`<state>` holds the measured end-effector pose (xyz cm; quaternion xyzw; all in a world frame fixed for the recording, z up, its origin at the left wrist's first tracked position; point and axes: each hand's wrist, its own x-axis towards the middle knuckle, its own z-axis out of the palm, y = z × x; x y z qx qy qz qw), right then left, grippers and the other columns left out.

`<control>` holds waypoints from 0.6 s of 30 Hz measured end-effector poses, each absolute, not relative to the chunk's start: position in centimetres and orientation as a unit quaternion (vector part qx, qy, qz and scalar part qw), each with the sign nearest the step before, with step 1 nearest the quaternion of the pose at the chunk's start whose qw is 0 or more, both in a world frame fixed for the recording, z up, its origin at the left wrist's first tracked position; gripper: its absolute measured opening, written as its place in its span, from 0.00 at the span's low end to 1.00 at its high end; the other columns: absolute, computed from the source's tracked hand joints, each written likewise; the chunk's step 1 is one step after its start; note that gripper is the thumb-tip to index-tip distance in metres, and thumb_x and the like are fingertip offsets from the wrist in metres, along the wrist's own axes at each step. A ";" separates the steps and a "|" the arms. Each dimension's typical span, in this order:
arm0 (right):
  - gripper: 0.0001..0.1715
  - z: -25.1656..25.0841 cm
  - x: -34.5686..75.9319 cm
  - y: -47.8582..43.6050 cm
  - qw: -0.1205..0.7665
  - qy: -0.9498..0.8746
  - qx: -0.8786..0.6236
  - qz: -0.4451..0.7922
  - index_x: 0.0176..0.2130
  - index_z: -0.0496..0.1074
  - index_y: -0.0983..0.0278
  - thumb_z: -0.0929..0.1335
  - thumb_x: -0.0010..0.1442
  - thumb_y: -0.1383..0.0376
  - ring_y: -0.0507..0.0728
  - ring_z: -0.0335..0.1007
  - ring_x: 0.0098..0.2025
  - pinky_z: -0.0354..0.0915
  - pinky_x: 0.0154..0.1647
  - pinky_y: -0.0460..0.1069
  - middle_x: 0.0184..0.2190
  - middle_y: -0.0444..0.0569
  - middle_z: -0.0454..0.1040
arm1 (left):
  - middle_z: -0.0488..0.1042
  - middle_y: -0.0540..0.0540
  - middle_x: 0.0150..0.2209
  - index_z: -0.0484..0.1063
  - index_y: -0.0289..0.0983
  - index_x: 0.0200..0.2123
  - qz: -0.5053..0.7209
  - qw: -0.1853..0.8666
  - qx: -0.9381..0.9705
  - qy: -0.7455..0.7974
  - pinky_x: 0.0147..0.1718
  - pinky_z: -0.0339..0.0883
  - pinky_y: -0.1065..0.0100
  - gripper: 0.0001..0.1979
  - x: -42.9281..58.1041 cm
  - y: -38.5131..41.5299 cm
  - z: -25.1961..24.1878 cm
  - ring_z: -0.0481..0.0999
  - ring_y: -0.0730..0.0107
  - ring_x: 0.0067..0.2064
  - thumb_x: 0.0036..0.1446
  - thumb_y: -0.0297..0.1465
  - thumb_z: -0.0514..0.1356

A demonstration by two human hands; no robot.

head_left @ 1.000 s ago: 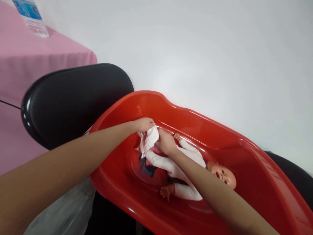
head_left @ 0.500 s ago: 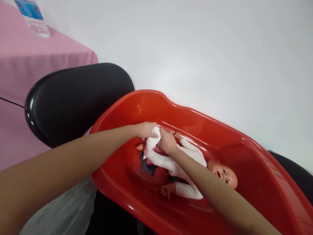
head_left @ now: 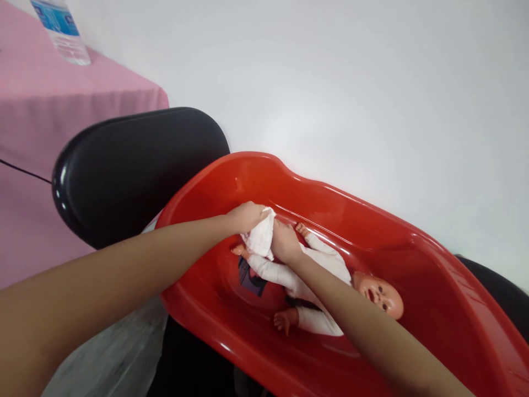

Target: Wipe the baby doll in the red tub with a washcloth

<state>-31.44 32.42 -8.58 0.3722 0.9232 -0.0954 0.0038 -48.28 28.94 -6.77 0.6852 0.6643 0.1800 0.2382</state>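
A baby doll [head_left: 330, 264] in white clothes lies on its back in a red baby bathtub [head_left: 339, 204], its head towards the right. Over the doll's legs, my left hand [head_left: 247, 215] is closed on a white cloth [head_left: 261, 236]. My right hand [head_left: 285, 241] grips the cloth's other side, its fingers curled and partly hidden. The cloth hangs between both hands, covering one of the doll's legs. One bare doll foot [head_left: 238, 250] shows below my left hand.
A black padded seat [head_left: 140, 171] touches the tub's left end. Behind it, a water bottle [head_left: 68, 38] stands on a pink-covered table [head_left: 115, 71]. A white wall [head_left: 351, 82] rises behind the tub. A dark sticker [head_left: 250, 278] shows on the tub floor.
The white cloth, bunched before, now hangs wider between my hands. My left hand has risen slightly. The doll stays in place, and the view has shifted a little.
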 end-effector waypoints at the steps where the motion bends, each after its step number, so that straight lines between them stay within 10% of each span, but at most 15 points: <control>1: 0.18 -8.5 -31.4 32.4 0.003 0.921 0.375 -0.103 0.55 0.71 0.59 0.63 0.69 0.59 0.67 0.77 0.47 0.64 0.51 0.61 0.49 0.57 0.79 | 0.82 0.41 0.40 0.77 0.36 0.41 0.196 0.247 0.681 0.661 0.36 0.68 0.67 0.24 -48.3 29.1 -6.9 0.80 0.62 0.38 0.73 0.42 0.44; 9: 0.20 -10.0 -30.9 32.7 0.007 0.927 0.372 -0.050 0.60 0.67 0.60 0.60 0.71 0.62 0.64 0.71 0.56 0.63 0.56 0.57 0.55 0.58 0.76 | 0.77 0.36 0.28 0.74 0.28 0.46 0.086 0.530 0.508 0.673 0.31 0.76 0.59 0.33 -47.7 28.8 -6.4 0.80 0.55 0.31 0.71 0.49 0.40; 18: 0.15 -10.4 -30.7 33.0 0.027 0.916 0.398 -0.033 0.52 0.69 0.62 0.58 0.71 0.63 0.62 0.72 0.51 0.64 0.50 0.55 0.51 0.58 0.76 | 0.81 0.37 0.44 0.73 0.33 0.48 0.194 0.432 0.578 0.664 0.30 0.75 0.67 0.22 -47.9 29.3 -7.3 0.82 0.58 0.38 0.72 0.42 0.46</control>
